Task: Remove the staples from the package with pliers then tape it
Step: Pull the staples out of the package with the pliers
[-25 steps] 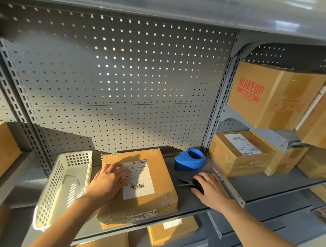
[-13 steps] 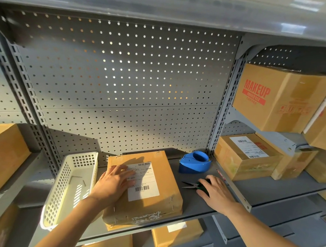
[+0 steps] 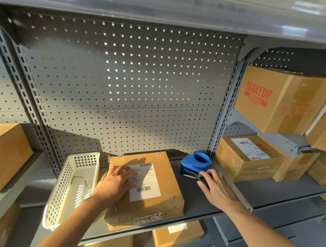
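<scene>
A brown paper package (image 3: 159, 204) with a white shipping label lies flat on the grey shelf (image 3: 196, 202). Small metal staples show along its near folded edge. My left hand (image 3: 115, 184) rests flat on the package's left half, fingers spread, partly over the label. The pliers (image 3: 192, 176) lie on the shelf right of the package, jaws pointing left. My right hand (image 3: 215, 188) covers their dark green handles, thumb on one side and fingers on the other. A blue tape dispenser (image 3: 197, 162) stands just behind the pliers.
A cream perforated plastic basket (image 3: 67, 192) sits left of the package. Cardboard boxes (image 3: 247, 158) crowd the neighbouring shelf to the right, and one (image 3: 7, 154) stands at the left. More boxes (image 3: 177, 236) lie on the shelf below. A grey pegboard backs the shelf.
The view has shifted slightly up and left. My right hand has settled further over the pliers' handles, close to the tape dispenser. My left hand stays on the package.
</scene>
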Motion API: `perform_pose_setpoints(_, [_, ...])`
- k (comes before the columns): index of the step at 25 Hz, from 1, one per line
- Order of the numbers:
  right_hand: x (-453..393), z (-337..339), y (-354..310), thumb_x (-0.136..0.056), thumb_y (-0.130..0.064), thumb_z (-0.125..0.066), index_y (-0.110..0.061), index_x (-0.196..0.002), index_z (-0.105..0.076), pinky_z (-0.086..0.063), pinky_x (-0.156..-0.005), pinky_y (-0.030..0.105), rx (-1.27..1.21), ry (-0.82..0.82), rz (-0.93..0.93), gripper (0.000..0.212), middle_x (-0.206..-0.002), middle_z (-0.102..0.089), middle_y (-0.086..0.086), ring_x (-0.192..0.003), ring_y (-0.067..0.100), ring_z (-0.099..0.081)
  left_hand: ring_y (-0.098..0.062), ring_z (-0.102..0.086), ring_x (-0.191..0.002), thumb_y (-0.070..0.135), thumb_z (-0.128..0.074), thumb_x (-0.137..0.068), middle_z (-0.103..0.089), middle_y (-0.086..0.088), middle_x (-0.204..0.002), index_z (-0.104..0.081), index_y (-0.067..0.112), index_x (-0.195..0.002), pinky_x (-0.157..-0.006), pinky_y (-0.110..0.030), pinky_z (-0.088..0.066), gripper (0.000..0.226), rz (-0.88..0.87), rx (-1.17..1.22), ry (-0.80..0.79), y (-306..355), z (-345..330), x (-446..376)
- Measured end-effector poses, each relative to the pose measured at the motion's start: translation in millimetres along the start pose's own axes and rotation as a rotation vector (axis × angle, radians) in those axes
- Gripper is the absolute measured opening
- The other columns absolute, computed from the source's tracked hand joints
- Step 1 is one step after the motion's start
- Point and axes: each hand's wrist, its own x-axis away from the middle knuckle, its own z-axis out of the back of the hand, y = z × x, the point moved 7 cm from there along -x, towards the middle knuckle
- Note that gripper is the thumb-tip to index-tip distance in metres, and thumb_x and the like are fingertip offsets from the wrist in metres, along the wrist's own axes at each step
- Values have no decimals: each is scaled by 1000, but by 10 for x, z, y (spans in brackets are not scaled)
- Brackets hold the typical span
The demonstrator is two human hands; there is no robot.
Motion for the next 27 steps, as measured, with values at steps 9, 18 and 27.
perform_pose_setpoints(9, [-394, 384, -335, -103, -65, -29, -23, -138, -59, -55, -91, 37, -60, 56, 83, 63, -128, -56, -1, -110, 19, -60, -13, -24, -144, 59, -38, -99, -31, 14, -155, -42, 43, -145, -120, -40, -27, 49, -4, -2, -9, 8, 20, 21])
perform_pose_setpoints(18, [-905, 530, -946, -101, -72, -22, -25, -136, -62, -50, -95, 41, -64, 53, 204, 70, -122, -55, -2, -108, 21, -57, -17, -28, -143, 57, -41, -99, -32, 9, -156, -43, 45, -143, -117, -40, -33, 45, 63, -13, 42, -174, 190, 208])
perform_pose_setpoints(27, [-1330, 437, -1620, -99, -67, -21, -25, -141, -55, -48, -101, 43, -66, -34, 262, 68, -124, -51, 0, -113, 21, -53, -20, -44, -137, 43, -45, -103, -32, 3, -158, -48, 29, -144, -112, -35, -37, 44, 145, 143, 52, -212, 166, 239])
